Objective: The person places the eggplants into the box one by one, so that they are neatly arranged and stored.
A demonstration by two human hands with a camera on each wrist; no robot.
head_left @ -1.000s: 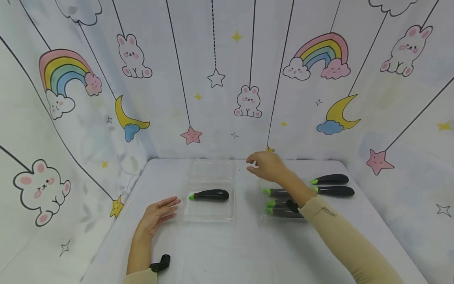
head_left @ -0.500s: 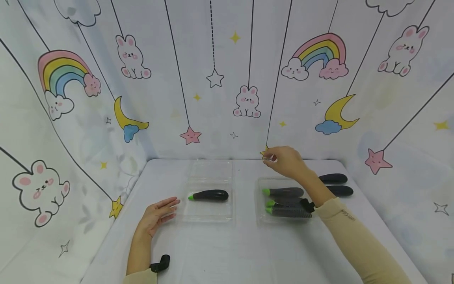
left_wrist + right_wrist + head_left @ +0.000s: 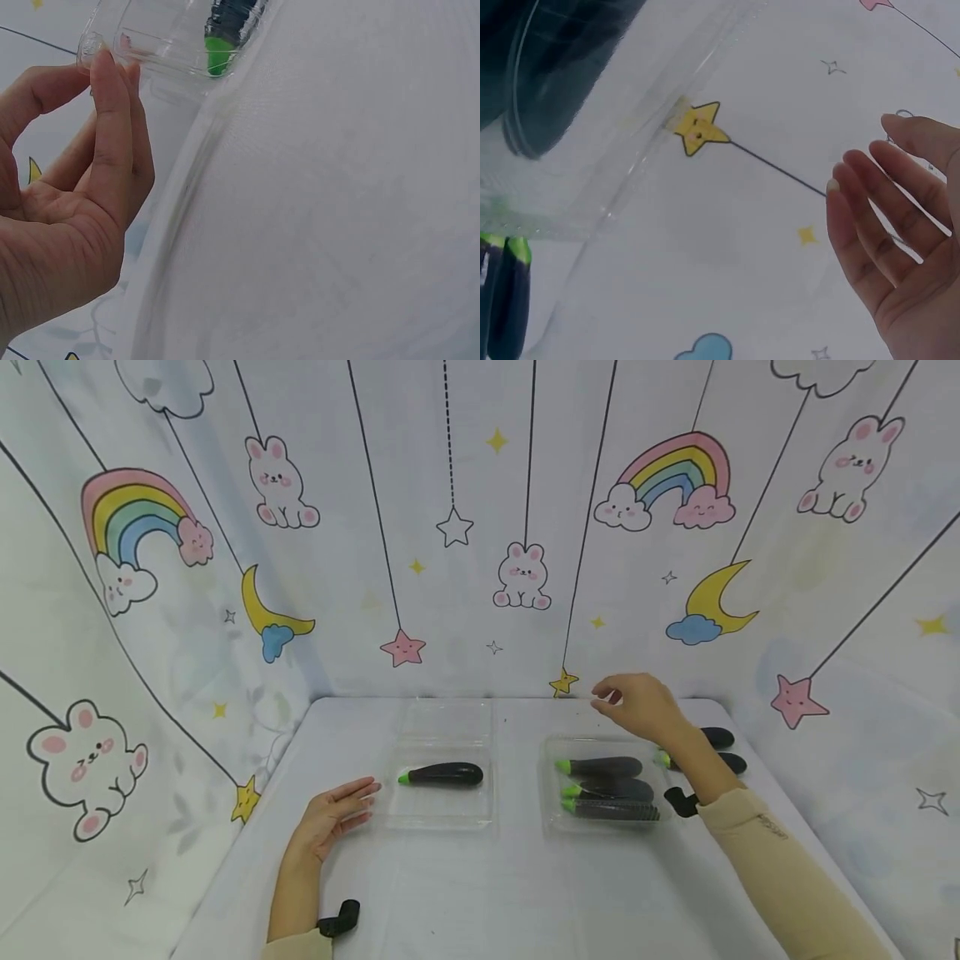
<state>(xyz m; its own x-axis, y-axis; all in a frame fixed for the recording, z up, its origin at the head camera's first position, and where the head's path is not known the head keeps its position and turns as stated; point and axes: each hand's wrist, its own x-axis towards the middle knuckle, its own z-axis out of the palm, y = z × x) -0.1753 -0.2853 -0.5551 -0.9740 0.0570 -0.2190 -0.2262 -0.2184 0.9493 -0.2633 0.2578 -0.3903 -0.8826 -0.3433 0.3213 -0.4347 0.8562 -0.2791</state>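
Fingertips of my left hand (image 3: 336, 818) rest right at the left rim of a clear plastic box (image 3: 438, 821); the left wrist view shows thumb and straight fingers at its corner. Inside that box lies one black eggplant (image 3: 442, 774) with a green stem, its lid (image 3: 446, 718) folded back behind. Above the back edge of another clear box (image 3: 551, 785) hovers my right hand (image 3: 641, 706), loosely bent and holding nothing. Three eggplants (image 3: 600, 767) lie in this second box, greyish through the plastic.
Two more eggplants (image 3: 726, 763) lie on the white table to the right, partly hidden behind the right forearm. A white cloth wall (image 3: 337, 568) with printed bunnies, stars and rainbows stands behind and beside the table. Each wrist wears a small black camera mount (image 3: 341, 918).
My right hand has moved to the right, from between the two boxes to over the back of the right one. My left hand and the eggplants have stayed where they were.
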